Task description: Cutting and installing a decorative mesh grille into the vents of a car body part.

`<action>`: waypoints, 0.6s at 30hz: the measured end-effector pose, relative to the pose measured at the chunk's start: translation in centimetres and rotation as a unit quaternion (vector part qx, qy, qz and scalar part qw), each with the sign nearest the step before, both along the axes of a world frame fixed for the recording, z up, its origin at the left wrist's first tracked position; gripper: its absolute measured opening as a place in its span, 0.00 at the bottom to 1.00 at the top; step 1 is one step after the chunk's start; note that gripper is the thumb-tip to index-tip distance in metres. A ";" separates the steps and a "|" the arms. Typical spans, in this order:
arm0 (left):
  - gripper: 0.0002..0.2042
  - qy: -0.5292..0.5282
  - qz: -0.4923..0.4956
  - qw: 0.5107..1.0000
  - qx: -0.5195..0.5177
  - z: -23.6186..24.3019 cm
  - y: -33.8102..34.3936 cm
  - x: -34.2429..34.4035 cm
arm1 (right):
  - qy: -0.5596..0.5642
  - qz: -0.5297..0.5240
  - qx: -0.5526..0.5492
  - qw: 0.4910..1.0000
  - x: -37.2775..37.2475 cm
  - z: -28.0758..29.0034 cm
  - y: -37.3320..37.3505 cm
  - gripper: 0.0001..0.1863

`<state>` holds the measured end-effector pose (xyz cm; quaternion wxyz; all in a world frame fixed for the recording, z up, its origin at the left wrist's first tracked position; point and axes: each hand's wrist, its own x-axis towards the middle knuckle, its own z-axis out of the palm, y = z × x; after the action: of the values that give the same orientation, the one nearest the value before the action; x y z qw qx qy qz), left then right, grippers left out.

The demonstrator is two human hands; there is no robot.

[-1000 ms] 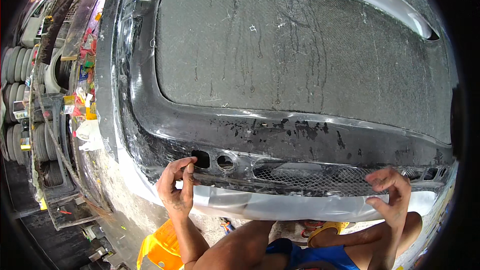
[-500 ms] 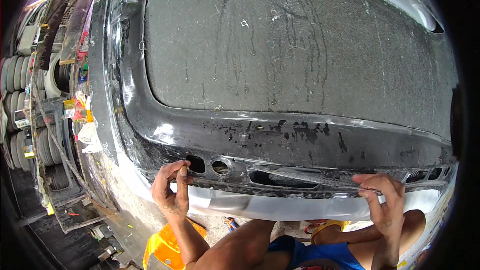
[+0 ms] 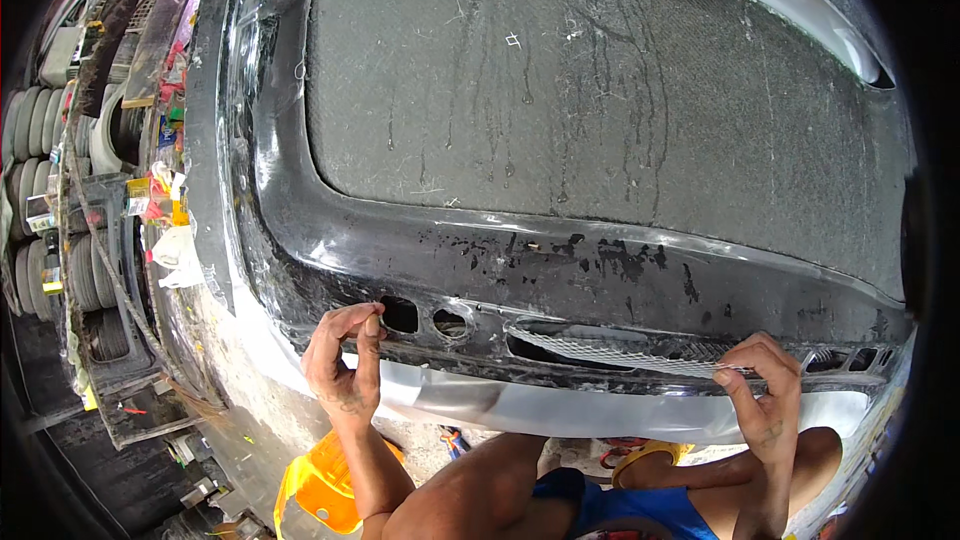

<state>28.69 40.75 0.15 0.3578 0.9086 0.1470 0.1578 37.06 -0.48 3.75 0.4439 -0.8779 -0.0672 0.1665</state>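
A large black vehicle body panel [image 3: 440,255] with a grey textured middle spans the view in front of me. Along its near edge run a squarish hole, a round hole and a long slot. A silvery wire mesh strip [image 3: 600,350] lies across the slot, slightly lifted off it. My right hand [image 3: 765,385] pinches the strip's right end between thumb and fingers. Beside the squarish hole, my left hand [image 3: 345,360] has its thumb and fingertips pressed together; whatever they hold, if anything, is too small to make out.
A smooth silver-white edge [image 3: 560,410] runs under the panel, close to my knees. Orange-yellow plastic [image 3: 330,485] and a blue-handled tool [image 3: 455,442] lie on the floor. Racks with stacked tyres [image 3: 35,190] stand at the left behind a cluttered wooden frame [image 3: 165,90].
The right end of the mesh strip has come slightly down toward me with my right hand. My left hand stays by the squarish hole. The whole view has shifted a little.
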 end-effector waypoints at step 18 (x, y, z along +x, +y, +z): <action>0.03 -0.016 -0.013 1.000 -0.022 -0.2 0.2 -1.6 | -0.082 0.058 -0.033 0.994 0.1 0.7 -0.3 0.06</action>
<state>27.10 40.94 -0.02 0.3821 0.8996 0.1330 0.1642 37.20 -0.78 4.46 0.3970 -0.8974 -0.1492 0.1215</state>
